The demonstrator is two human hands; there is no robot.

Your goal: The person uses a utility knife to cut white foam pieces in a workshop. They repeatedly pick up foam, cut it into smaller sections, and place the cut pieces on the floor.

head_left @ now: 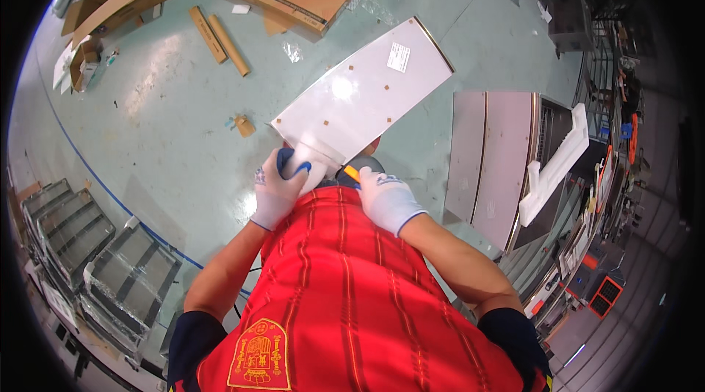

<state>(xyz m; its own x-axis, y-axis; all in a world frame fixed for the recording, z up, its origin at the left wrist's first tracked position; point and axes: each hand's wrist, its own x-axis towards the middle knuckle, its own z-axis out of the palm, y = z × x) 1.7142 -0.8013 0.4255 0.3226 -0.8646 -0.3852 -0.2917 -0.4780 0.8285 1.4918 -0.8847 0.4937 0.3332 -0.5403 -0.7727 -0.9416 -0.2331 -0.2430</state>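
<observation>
White packing (pixel 316 164) is sitting clamped in my left grip (pixel 279 190), yellow tool (pixel 352 172) in my right grip (pixel 389 201); the bared panel (pixel 361 98) is looking unfinished.

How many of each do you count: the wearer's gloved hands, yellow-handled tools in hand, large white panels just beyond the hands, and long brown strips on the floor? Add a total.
Gloved hands: 2
Yellow-handled tool: 1
Large white panel: 1
Long brown strips: 2
Total: 6
</observation>
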